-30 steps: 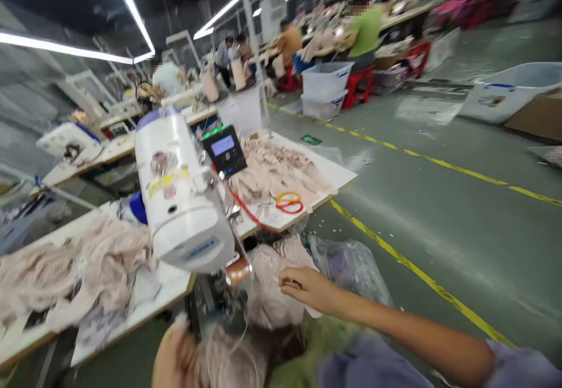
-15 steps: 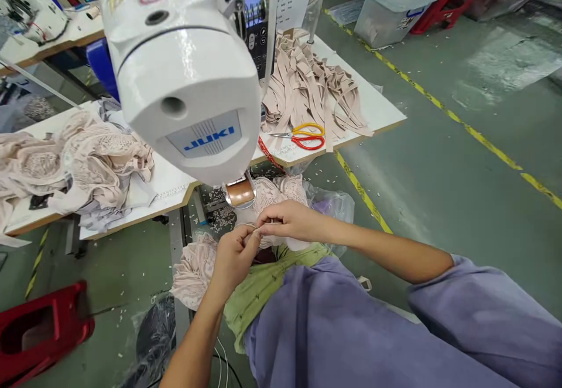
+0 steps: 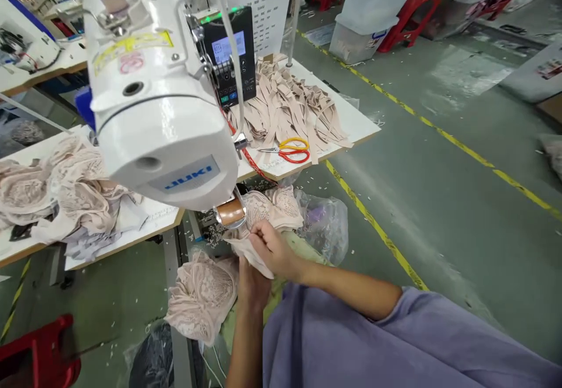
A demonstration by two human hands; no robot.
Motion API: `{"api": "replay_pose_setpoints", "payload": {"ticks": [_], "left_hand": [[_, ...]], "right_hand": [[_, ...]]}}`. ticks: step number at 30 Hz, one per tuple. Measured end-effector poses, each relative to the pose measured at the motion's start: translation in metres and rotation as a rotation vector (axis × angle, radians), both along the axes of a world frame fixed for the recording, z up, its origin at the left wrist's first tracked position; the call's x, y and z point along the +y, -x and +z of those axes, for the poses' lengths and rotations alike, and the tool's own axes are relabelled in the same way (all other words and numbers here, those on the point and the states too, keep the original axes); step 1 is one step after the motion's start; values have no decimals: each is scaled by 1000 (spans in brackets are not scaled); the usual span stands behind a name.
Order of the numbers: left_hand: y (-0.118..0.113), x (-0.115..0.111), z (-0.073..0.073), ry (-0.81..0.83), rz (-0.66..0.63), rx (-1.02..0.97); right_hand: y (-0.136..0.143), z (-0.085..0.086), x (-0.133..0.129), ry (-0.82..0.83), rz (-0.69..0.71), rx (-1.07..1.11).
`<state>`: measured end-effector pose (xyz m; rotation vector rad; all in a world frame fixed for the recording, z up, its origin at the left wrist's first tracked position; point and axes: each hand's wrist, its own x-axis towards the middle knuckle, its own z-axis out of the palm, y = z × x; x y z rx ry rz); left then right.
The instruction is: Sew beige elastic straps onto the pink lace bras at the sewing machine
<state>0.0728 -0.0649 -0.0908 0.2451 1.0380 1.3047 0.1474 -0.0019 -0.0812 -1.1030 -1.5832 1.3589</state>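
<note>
Nearest you, your left hand [image 3: 254, 289] is partly under the pale garment [image 3: 248, 253], on your side of the sewing machine [image 3: 167, 136] and below its nose; the cloth covers those fingers, so you can't tell how they close. Your right hand [image 3: 274, 252], just to the right below the machine's nose, has thumb and fingertips pinched on the garment's edge.

Expect this piece to be light and limp, folding wherever you don't support it. The smooth panel could slide between fingertips, so you'd do best gripping the plain edge with flat pads. Spare the lace, which probably snags easily.

A lace bundle [image 3: 204, 295] droops lower, left of your hands and below the machine, while lace cups [image 3: 276, 205] lie just right of its nose; you can't make out whether either joins the held piece, so allow for some drag.

Farther out, more lace garments [image 3: 72, 192] are heaped left of the machine. Scissors [image 3: 295, 151] rest to its right, with loose strips [image 3: 292, 104] piled beyond them.
</note>
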Motion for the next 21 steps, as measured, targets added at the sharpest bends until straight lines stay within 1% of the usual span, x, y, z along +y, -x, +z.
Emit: {"api": "replay_pose_setpoints", "payload": {"ticks": [3, 4, 5, 7, 8, 9, 10, 11, 12, 14, 15, 16, 17, 18, 19, 21], "left_hand": [[-6, -1, 5, 34, 249, 70], [-5, -2, 7, 48, 308, 108], [-3, -4, 10, 55, 339, 155], [6, -9, 17, 42, 328, 316], [12, -11, 22, 24, 261, 427], [19, -14, 28, 2, 152, 534], [26, -18, 34, -16, 29, 621], [33, -20, 42, -27, -92, 682], [40, -23, 49, -34, -205, 720], [51, -24, 64, -44, -380, 757], [55, -24, 70, -46, -439, 775], [59, -23, 75, -46, -500, 793], [62, -22, 79, -42, -545, 803], [66, -20, 83, -30, -559, 803], [68, -19, 85, -12, -544, 800], [73, -16, 88, 30, -444, 781]], "right_hand": [[3, -12, -23, -69, -20, 1], [1, -15, -28, -73, -39, -2], [-1, -17, -32, -78, -43, -10], [-10, -17, -29, -144, -15, -51], [-15, -14, -24, -223, 4, -81], [-21, -10, -17, -322, 31, -110], [-26, -4, -9, -424, 88, -128], [-31, 3, -1, -505, 186, -139], [-36, 10, 7, -545, 326, -153], [-41, 24, 19, -517, 659, -205], [-43, 30, 23, -480, 787, -240], [-44, 34, 25, -446, 861, -275], [-45, 37, 27, -422, 882, -302], [-46, 38, 28, -406, 851, -316], [-47, 38, 29, -388, 767, -325], [-49, 36, 29, -339, 486, -353]]}}
